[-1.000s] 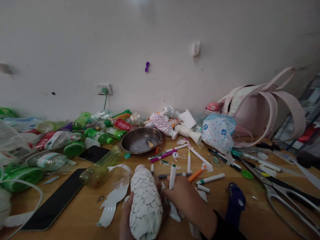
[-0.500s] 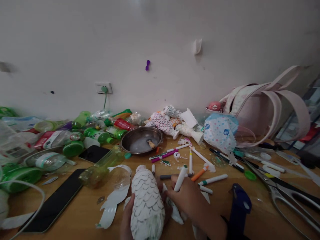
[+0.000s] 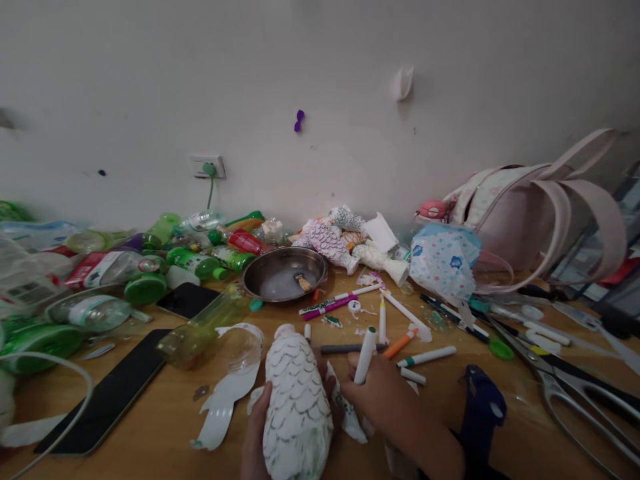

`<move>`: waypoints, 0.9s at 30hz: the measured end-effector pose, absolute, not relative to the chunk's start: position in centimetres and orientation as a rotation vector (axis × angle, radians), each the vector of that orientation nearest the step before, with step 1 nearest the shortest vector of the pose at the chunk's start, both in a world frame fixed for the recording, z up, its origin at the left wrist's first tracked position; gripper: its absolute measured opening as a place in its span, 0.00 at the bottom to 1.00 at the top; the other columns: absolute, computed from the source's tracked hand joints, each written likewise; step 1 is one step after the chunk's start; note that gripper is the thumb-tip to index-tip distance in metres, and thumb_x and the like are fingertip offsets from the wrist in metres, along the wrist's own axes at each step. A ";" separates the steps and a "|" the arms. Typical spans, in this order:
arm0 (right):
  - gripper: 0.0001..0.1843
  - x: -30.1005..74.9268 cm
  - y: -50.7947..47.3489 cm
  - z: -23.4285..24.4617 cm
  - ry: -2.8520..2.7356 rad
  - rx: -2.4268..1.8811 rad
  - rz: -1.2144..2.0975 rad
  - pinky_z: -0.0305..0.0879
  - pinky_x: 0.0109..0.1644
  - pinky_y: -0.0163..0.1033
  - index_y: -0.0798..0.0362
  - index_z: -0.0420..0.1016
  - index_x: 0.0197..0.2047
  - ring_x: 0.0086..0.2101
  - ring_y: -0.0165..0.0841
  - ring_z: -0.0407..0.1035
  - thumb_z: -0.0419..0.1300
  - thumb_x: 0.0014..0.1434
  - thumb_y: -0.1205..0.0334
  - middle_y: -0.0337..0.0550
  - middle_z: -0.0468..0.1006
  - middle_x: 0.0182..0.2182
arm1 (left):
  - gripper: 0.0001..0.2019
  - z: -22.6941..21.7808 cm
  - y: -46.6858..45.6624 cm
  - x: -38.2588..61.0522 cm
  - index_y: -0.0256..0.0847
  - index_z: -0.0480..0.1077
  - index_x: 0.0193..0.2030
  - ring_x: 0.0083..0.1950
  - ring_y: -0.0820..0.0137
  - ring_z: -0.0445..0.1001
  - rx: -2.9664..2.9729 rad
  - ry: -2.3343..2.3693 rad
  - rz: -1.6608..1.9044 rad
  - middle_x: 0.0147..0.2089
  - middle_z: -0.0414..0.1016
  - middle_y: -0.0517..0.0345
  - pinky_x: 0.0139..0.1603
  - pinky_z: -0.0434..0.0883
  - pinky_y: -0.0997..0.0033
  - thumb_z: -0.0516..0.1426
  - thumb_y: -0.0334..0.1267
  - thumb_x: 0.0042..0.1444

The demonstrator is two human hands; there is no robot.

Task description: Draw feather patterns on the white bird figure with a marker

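My left hand point(image 3: 256, 433) is closed around a white, paper-covered bottle point(image 3: 297, 407) shaped like a fish, its upper side drawn with rows of dark scales and a greenish patch near the bottom. Fingers also show along its right side, partly hidden. My right hand point(image 3: 383, 397), just to the right, grips a white marker point(image 3: 366, 357) with a green end pointing up; its tip is hidden behind the fingers. A crumpled piece of white paper point(image 3: 350, 417) with dark marks lies between the bottle and my right hand.
Markers, including an orange one point(image 3: 400, 344), lie ahead. Behind them stand a metal bowl point(image 3: 285, 293) and scale-patterned fish point(image 3: 327, 243). Plastic bottles point(image 3: 100, 270) and a black phone-like slab point(image 3: 107, 393) crowd the left. Scissors point(image 3: 550, 383) and a pink bag point(image 3: 520, 213) occupy the right.
My right hand and the marker have shifted slightly right and down. The fish-shaped bottle sits a little more to the right, still in my left hand. The camera view has moved slightly.
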State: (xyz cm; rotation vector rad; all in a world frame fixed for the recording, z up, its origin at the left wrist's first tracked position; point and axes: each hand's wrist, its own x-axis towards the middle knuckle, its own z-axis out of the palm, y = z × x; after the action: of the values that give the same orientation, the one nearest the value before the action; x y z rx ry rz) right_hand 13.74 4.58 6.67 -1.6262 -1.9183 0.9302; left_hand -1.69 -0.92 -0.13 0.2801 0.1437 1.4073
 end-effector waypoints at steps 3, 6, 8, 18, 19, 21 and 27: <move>0.17 13.8 4.4 6.6 -1.912 -1.641 0.925 0.40 0.25 0.35 0.49 0.49 0.18 0.21 0.26 0.50 0.57 0.46 0.70 0.28 0.52 0.16 | 0.21 0.0 -1.2 -1.6 0.54 0.67 0.61 0.62 0.54 0.68 0.263 0.212 1.436 0.55 0.78 0.52 0.64 0.58 0.43 0.44 0.43 0.66; 0.18 13.8 4.2 6.8 -1.907 -1.629 0.907 0.38 0.26 0.36 0.49 0.48 0.18 0.21 0.27 0.49 0.57 0.45 0.71 0.28 0.52 0.16 | 0.21 0.4 -1.1 -1.3 0.51 0.71 0.58 0.59 0.51 0.71 0.281 0.224 1.453 0.56 0.76 0.47 0.64 0.57 0.40 0.45 0.46 0.65; 0.17 13.8 3.9 6.9 -1.898 -1.582 0.909 0.39 0.26 0.36 0.49 0.48 0.18 0.21 0.27 0.50 0.56 0.45 0.72 0.29 0.53 0.16 | 0.21 0.7 -1.0 -1.2 0.49 0.72 0.57 0.59 0.52 0.71 0.303 0.221 1.457 0.55 0.77 0.46 0.64 0.56 0.40 0.45 0.46 0.65; 0.09 14.1 2.8 7.1 -1.896 -1.585 0.819 0.43 0.23 0.33 0.49 0.63 0.19 0.19 0.28 0.55 0.56 0.47 0.68 0.31 0.61 0.16 | 0.16 1.5 -1.4 -0.9 0.45 0.79 0.47 0.62 0.52 0.69 0.240 0.538 1.519 0.44 0.83 0.49 0.64 0.60 0.48 0.57 0.44 0.56; 0.10 14.4 2.7 7.5 -1.838 -1.578 0.769 0.44 0.23 0.33 0.49 0.62 0.18 0.19 0.27 0.56 0.57 0.48 0.67 0.31 0.62 0.16 | 0.15 1.6 -1.5 -1.0 0.46 0.80 0.46 0.61 0.53 0.70 0.195 0.596 1.501 0.44 0.84 0.51 0.63 0.62 0.49 0.59 0.45 0.54; 0.10 15.0 2.3 8.2 -1.643 -1.532 0.718 0.48 0.22 0.32 0.49 0.65 0.20 0.18 0.27 0.58 0.58 0.51 0.60 0.31 0.63 0.15 | 0.13 1.9 -1.6 -1.2 0.48 0.81 0.42 0.59 0.53 0.72 0.102 0.670 1.443 0.41 0.84 0.54 0.62 0.64 0.51 0.61 0.46 0.52; 0.17 15.1 0.8 6.8 -1.173 -1.127 1.027 0.55 0.18 0.28 0.49 0.73 0.28 0.16 0.25 0.61 0.64 0.51 0.43 0.34 0.72 0.18 | 0.13 1.7 -1.6 -1.2 0.42 0.81 0.30 0.60 0.46 0.70 0.320 1.049 1.418 0.39 0.84 0.51 0.63 0.63 0.50 0.71 0.44 0.36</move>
State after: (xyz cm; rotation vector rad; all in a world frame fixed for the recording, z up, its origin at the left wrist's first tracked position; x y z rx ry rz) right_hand 15.12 0.76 6.77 -1.1274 -1.1733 1.0272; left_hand -1.21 -1.60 1.72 0.3199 1.0494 1.4176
